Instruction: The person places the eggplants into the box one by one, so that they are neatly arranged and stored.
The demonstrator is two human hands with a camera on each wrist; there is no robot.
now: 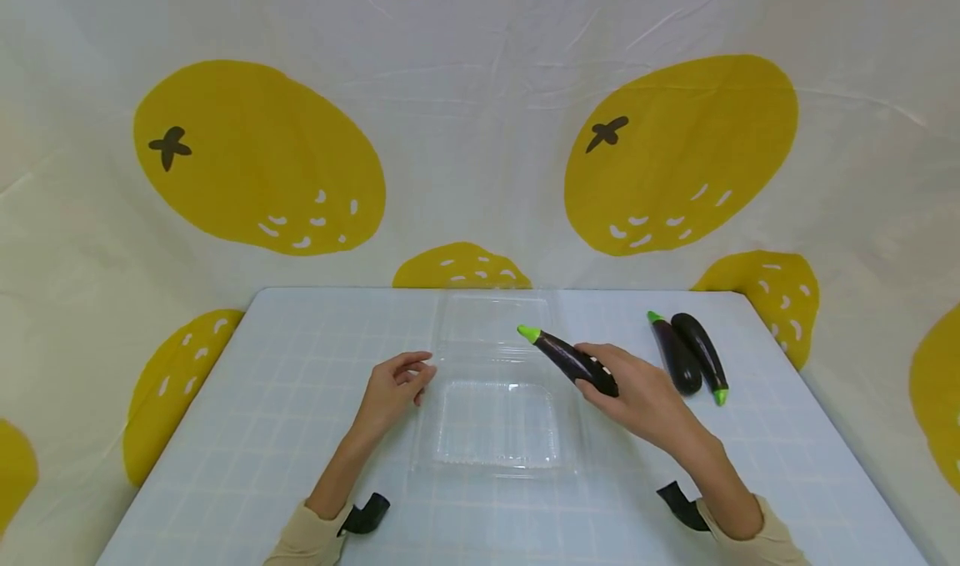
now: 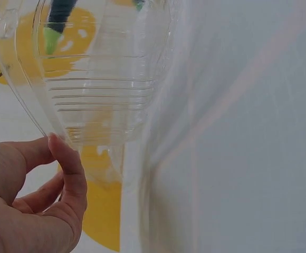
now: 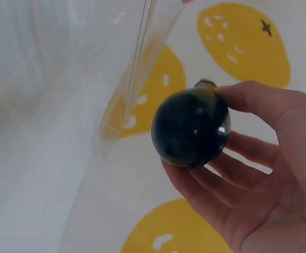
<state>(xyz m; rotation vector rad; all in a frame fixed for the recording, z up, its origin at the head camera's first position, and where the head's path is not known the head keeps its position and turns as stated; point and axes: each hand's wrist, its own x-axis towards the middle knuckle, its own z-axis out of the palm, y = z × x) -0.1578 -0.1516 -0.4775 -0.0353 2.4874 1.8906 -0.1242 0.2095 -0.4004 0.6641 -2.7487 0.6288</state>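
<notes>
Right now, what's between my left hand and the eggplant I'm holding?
In the head view, part of the clear plastic container shows between your left hand and the eggplant, whose green tip overlaps the container in that picture.

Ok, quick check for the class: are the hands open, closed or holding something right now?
Left hand: curled by the edge of the clear plastic clamshell container; whether it grips it cannot be told.
Right hand: holding an eggplant.

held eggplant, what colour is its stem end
The stem end is bright green, clearest in the head view.
</notes>
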